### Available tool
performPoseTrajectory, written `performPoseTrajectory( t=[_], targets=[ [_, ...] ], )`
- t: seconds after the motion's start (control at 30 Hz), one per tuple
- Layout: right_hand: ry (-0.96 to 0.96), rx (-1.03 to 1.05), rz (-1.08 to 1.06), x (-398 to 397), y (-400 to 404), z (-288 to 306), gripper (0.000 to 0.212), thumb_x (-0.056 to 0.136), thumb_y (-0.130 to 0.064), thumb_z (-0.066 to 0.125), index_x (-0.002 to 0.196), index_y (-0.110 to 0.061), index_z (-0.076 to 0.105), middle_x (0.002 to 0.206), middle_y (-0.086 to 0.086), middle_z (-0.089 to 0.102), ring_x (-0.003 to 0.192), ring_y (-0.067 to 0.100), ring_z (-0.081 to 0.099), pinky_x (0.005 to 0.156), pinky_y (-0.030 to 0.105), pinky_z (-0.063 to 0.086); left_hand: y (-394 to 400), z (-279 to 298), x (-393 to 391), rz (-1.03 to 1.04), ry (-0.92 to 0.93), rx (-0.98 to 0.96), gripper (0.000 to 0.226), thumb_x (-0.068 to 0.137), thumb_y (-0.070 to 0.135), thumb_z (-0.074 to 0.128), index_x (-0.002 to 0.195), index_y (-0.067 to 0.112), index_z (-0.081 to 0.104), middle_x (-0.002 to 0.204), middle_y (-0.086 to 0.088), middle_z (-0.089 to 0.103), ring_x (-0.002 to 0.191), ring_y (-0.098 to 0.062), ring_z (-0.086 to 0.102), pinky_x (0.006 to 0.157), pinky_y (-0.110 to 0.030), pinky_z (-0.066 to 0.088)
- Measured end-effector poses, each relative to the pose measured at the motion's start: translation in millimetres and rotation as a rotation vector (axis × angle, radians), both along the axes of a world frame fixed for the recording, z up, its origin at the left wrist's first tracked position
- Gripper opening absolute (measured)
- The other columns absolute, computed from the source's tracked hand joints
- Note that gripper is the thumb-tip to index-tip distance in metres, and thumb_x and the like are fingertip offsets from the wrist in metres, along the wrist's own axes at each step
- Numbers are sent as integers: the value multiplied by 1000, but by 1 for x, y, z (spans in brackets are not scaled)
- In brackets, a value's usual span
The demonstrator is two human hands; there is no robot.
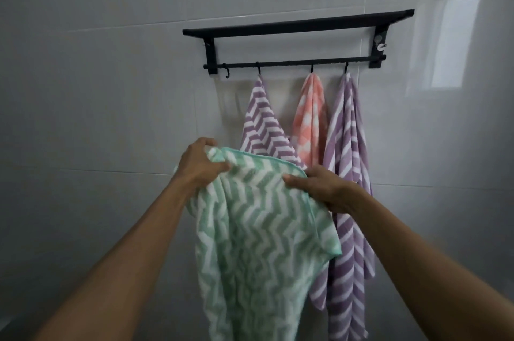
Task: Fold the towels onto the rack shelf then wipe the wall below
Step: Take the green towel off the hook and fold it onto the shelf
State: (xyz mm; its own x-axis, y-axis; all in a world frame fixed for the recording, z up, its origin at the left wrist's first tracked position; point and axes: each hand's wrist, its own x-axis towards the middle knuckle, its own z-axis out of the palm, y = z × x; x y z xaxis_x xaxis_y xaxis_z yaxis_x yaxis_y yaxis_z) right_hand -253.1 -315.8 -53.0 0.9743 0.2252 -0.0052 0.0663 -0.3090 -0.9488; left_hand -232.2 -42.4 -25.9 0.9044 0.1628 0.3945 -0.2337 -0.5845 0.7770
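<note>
A green and white zigzag towel (258, 237) hangs between my hands, off the rack. My left hand (199, 165) grips its bunched top left corner. My right hand (319, 187) pinches the top edge at the right, thumb on the front. Above on the wall is a black rack (294, 26) with a bare top shelf and a rail of hooks. Three towels hang from the hooks: a purple striped towel (260, 120), a pink towel (310, 115) and a longer purple striped towel (347, 187).
The leftmost hook (227, 73) carries nothing. Grey tiled wall (111, 118) surrounds the rack, and a bright window reflection (456, 26) lies on it at the upper right.
</note>
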Motion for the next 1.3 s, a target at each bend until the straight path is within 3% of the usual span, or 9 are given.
performPoseTrajectory(
  t=[0.1,0.17,0.27,0.37,0.53,0.73,0.9,1.1,1.3],
  targets=[
    [-69,-28,43,0,21,19,43,88,-41,76,107,-3,75,99,14,78,93,33,75,88,49,60,-26,-11,-12,-334,56,26,75,72,20,89,138,23,56,123,3,65,105,-15,66,89,-27,55],
    [-94,-69,64,-1,29,28,40,87,-42,76,106,-7,75,98,13,78,92,32,76,86,47,61,-40,-17,-14,-449,60,83,58,80,12,83,134,19,62,121,1,68,104,-12,65,87,-21,56],
    [-86,-86,100,0,29,35,29,87,-30,79,106,-8,75,102,14,77,96,33,74,88,47,60,-45,-19,-11,-377,47,70,13,86,15,76,96,6,75,92,-7,74,79,-16,64,78,-36,57],
    [2,-176,149,3,16,33,20,88,-8,75,108,-8,75,108,16,76,101,36,73,90,48,59,-36,-20,-6,-255,29,-2,15,85,16,76,71,16,72,70,1,69,66,-12,61,66,-31,52],
    [54,-455,33,0,-6,17,20,96,-16,64,112,-5,69,107,14,73,96,31,73,72,40,63,-21,-24,1,-130,30,-89,9,81,18,74,80,8,74,86,-15,75,69,-17,63,66,-32,51],
    [17,389,142,-1,1,18,22,96,-5,64,117,-11,61,110,18,69,91,31,68,76,41,62,-17,-27,4,-77,104,-190,17,82,18,78,91,5,70,83,-12,71,69,-20,64,63,-29,51],
    [-53,497,133,-6,21,37,24,99,3,52,109,-13,67,98,15,67,73,23,68,57,32,60,-22,-22,0,-85,163,-271,20,85,16,79,88,14,59,87,-8,63,69,-17,59,60,-26,50],
    [-54,115,339,-9,11,49,57,83,26,54,133,-2,61,122,21,65,113,45,64,81,47,63,-15,-11,-5,-275,260,-306,20,89,-11,61,97,1,75,91,-23,74,78,-32,69,73,-40,60],
    [-411,-579,220,-3,23,51,68,69,16,74,126,-20,70,117,14,70,103,30,69,86,47,61,-23,-10,-4,-170,183,-229,10,90,13,73,86,5,67,80,-14,67,69,-25,62,67,-35,52]
  ],
)
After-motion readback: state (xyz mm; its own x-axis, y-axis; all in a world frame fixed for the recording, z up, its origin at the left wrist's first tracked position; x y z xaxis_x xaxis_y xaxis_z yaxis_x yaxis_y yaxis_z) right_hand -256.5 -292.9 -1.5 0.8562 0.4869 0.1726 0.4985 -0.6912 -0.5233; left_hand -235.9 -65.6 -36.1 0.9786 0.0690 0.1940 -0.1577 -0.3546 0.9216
